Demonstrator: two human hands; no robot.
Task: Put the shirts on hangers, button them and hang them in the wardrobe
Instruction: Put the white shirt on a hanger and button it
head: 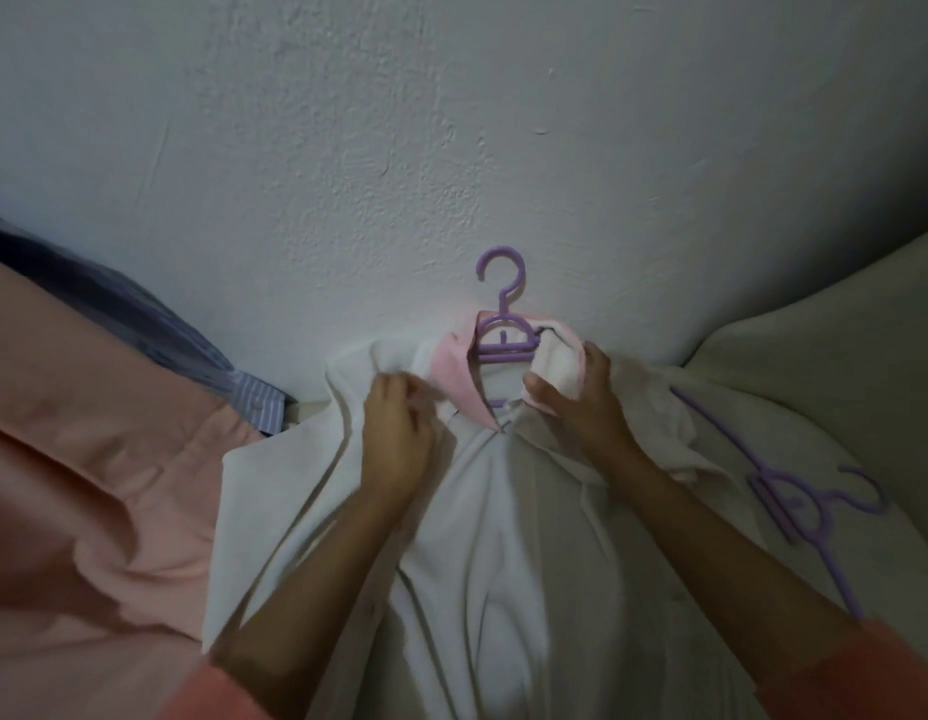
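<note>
A white shirt (482,537) with a pink collar (459,379) lies flat in front of me, its neck towards the wall. A purple hanger (503,324) sits inside the neck, hook pointing up against the wall. My left hand (394,439) pinches the shirt's fabric just left of the collar. On the right side of the collar, my right hand (571,397) grips the fabric, thumb under the edge. The hanger's arms are hidden under the cloth.
A pink shirt (98,485) lies to the left, and a blue striped shirt (244,392) lies behind it by the wall. A second purple hanger (810,501) rests on the pale bedding (825,387) to the right. A white textured wall (451,148) fills the top.
</note>
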